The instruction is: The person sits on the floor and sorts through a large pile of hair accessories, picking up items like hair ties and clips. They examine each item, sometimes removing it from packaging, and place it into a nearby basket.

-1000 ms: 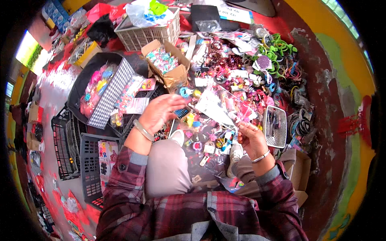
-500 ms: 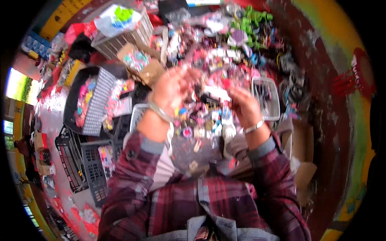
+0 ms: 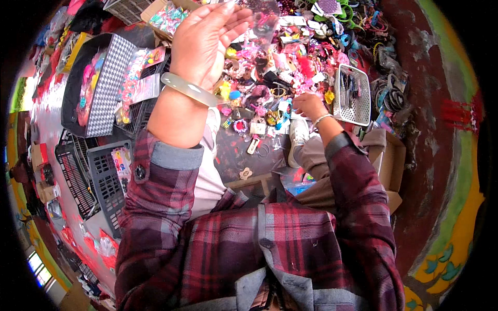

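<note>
My left hand [image 3: 205, 44] is raised high above the left part of a large pile of small hair accessories [image 3: 306, 65]. Its fingers are curled round the edge of a clear plastic bag [image 3: 265, 23], which hangs over the pile. What the bag contains is hard to make out. Lower down, my right hand [image 3: 310, 105] reaches into the near right side of the pile, fingers bent together and pointing down. Anything between those fingertips is hidden. Near it lie a yellow flower-shaped piece [image 3: 329, 97] and pink and dark hair ties.
A white basket [image 3: 336, 98] of dark pieces stands right of the pile, beside coiled black bands [image 3: 395, 98]. To the left are a black-and-white patterned box [image 3: 109, 88] and grey plastic crates [image 3: 106, 173]. An open cardboard box [image 3: 391, 168] sits by my right knee.
My left hand has come up, closer to the camera. My right hand has dropped to the pile. The white card seen between my hands no longer shows there, and the view has shifted.
</note>
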Motion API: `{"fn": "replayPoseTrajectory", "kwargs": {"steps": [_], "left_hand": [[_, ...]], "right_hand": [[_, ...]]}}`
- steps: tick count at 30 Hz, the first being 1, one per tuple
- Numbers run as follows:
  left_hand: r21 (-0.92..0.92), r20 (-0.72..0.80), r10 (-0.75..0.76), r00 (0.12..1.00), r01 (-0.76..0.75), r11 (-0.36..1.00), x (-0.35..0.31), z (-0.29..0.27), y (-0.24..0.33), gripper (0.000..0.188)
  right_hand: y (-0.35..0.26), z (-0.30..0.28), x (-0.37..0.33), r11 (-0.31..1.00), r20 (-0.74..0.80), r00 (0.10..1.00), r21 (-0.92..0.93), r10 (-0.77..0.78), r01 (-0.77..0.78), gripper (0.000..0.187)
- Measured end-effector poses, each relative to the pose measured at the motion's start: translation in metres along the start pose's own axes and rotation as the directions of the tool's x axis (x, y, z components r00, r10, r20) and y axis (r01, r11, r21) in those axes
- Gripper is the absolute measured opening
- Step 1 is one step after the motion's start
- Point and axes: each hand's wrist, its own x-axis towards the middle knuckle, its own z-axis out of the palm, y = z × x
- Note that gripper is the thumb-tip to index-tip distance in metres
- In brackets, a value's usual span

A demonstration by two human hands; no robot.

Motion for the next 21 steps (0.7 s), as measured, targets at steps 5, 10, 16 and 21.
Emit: {"fn": "replayPoseTrajectory", "kwargs": {"steps": [5,10,16,21], "left_hand": [[-0.005,-0.137,-0.125,0.983,0.126,0.992,-0.009,0.016,0.009,0.017],[0.007,-0.209,-0.175,0.962,0.181,0.984,-0.019,0.012,0.025,0.022],[0.031,-0.079,-0.153,0.985,0.155,0.987,-0.021,-0.010,0.016,0.023],[0.020,-0.029,-0.187,0.982,0.188,0.982,-0.020,-0.008,0.013,0.024]], "right_hand": [[0.084,0.074,0.044,0.737,0.178,0.984,-0.665,-0.006,0.125,0.025],[0.067,0.129,0.042,0.895,0.135,0.987,-0.446,0.089,-0.019,0.035],[0.126,0.140,0.067,0.904,0.000,0.991,-0.411,0.133,-0.121,0.035],[0.150,0.131,0.071,0.891,-0.117,0.959,-0.356,0.256,-0.281,0.035]]}}
